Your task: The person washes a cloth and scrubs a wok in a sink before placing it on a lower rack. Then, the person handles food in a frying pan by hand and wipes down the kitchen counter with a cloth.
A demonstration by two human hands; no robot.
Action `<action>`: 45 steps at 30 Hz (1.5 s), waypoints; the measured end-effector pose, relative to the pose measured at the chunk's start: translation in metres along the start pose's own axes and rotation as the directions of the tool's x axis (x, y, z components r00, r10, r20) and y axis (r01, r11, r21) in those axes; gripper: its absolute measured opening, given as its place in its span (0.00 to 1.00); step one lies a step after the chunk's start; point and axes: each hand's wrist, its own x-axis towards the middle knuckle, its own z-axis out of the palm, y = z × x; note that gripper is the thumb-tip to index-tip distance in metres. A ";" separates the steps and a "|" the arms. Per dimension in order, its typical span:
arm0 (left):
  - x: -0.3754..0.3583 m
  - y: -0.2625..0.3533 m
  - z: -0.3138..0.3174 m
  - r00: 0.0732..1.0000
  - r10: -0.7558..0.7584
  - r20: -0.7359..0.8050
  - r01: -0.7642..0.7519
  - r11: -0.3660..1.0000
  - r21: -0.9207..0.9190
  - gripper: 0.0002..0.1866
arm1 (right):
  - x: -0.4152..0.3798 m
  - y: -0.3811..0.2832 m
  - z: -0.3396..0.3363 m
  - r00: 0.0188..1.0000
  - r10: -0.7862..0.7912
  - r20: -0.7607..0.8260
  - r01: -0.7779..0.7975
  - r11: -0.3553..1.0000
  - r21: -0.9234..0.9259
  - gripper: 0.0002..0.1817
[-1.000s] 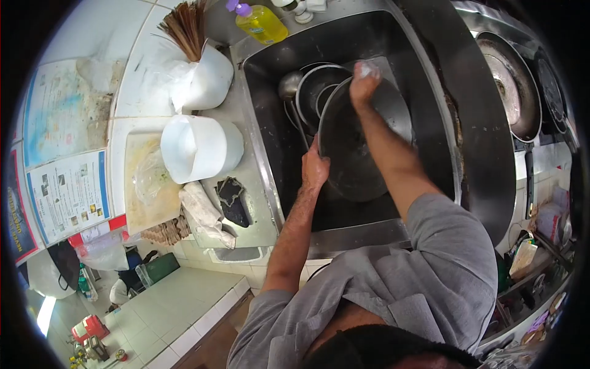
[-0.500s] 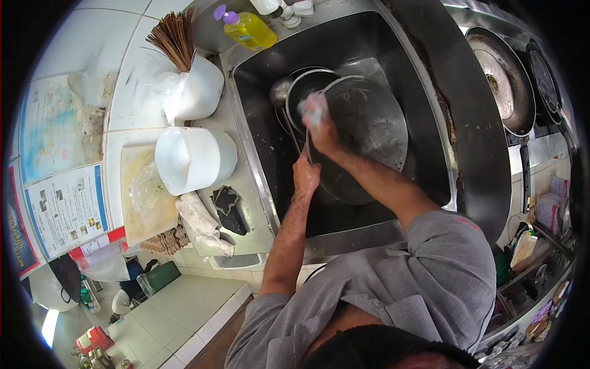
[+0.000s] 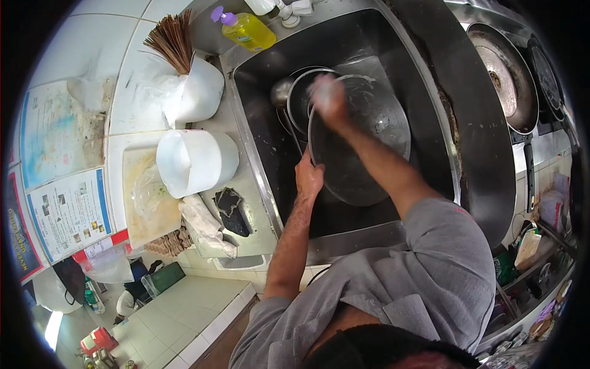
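A large round metal pan [image 3: 369,147] lies tilted inside the dark steel sink [image 3: 261,141]. My left hand [image 3: 309,174] grips its lower left rim. Over the pan's upper left edge is my right hand [image 3: 329,98], blurred, closed around something pale and soapy that I cannot make out clearly. Under and left of the pan sit a smaller round pot [image 3: 299,101] and a ladle [image 3: 281,92]. Wet, soapy streaks show on the pan's surface.
Yellow soap bottle [image 3: 251,32] stands at the sink's back edge beside the faucet [image 3: 289,13]. On the left are two white containers [image 3: 200,161], one holding a stick brush [image 3: 173,44], a cloth [image 3: 206,224] and a dark pad [image 3: 231,212]. Frying pans [image 3: 501,80] sit right.
My right hand has moved slightly right and up along the pan's upper edge. The pan has shifted a little to the right, with my left hand still at its rim.
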 end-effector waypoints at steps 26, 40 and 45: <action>0.022 -0.008 0.007 0.992 0.126 0.023 -0.125 0.992 -0.019 0.35 | 0.009 -0.056 0.002 0.990 0.108 -0.091 -0.113 0.992 -0.061 0.05; 0.026 0.011 0.008 0.991 0.100 -0.088 -0.107 0.991 -0.076 0.32 | -0.037 0.038 0.054 0.471 0.801 -0.370 -0.839 0.536 0.094 0.28; 0.029 -0.025 -0.031 0.956 0.001 -0.292 -0.106 0.933 -0.343 0.21 | -0.081 -0.107 -0.021 0.730 0.276 0.626 -0.527 0.810 0.258 0.20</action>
